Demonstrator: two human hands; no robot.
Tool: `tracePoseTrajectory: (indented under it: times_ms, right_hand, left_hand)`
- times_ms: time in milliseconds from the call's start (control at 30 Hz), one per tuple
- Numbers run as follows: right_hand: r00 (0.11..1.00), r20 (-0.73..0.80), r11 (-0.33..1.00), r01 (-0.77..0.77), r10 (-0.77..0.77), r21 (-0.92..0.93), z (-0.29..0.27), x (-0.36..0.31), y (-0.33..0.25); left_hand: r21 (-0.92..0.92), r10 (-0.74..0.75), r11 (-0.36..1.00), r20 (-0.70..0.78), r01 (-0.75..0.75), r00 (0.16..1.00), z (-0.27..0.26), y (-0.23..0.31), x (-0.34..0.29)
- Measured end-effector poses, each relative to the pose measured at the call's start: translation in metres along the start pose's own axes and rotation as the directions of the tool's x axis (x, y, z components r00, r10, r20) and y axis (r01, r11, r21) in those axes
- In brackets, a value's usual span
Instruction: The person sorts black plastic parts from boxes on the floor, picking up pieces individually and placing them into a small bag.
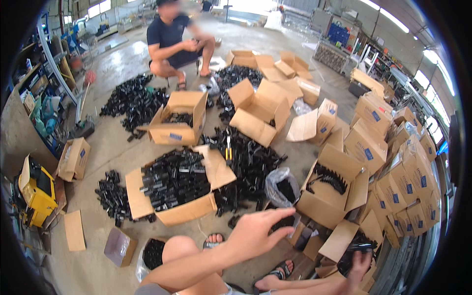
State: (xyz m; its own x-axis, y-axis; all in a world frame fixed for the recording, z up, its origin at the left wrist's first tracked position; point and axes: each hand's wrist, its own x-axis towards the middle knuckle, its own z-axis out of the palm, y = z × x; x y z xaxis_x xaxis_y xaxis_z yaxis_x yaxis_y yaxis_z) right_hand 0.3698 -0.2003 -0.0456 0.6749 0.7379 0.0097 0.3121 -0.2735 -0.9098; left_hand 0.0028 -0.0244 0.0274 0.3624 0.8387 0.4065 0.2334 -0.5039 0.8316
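My left hand (256,232) reaches out over the floor, thumb and fingers spread apart with nothing in them. Beneath and just beyond it stands a clear plastic bag (276,191) with black parts inside. At the lower right, my right hand (362,265) closes on a dark glossy black part (350,256), whose exact kind I cannot make out, at an open cardboard box. Left of centre, a wide open carton (184,215) is heaped with small black plastic parts (174,177). Yellow-handled pliers (228,151) lie on the pile behind it.
A co-worker (169,44) squats at the far side, hands together. Piles of black parts (135,101) and open cartons (258,110) cover the floor between us. Stacked closed cartons (408,182) rise on the right. A yellow case (37,196) stands at the left.
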Motion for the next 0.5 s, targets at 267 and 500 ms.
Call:
tracePoseTrajectory:
  times_ms: [267, 500]
  right_hand:
    - [0.911, -0.187, 0.6, -0.385, 0.367, -0.701, -0.214, -0.079, 0.175]
    - [0.91, -0.159, 0.452, -0.334, 0.383, -0.827, -0.187, -0.135, 0.251]
  left_hand:
    - [0.05, -0.104, 0.994, 0.103, 0.099, 0.989, 0.008, -0.012, 0.0]
    - [0.24, -0.084, 0.97, 0.216, 0.03, 0.973, -0.005, 0.001, -0.009]
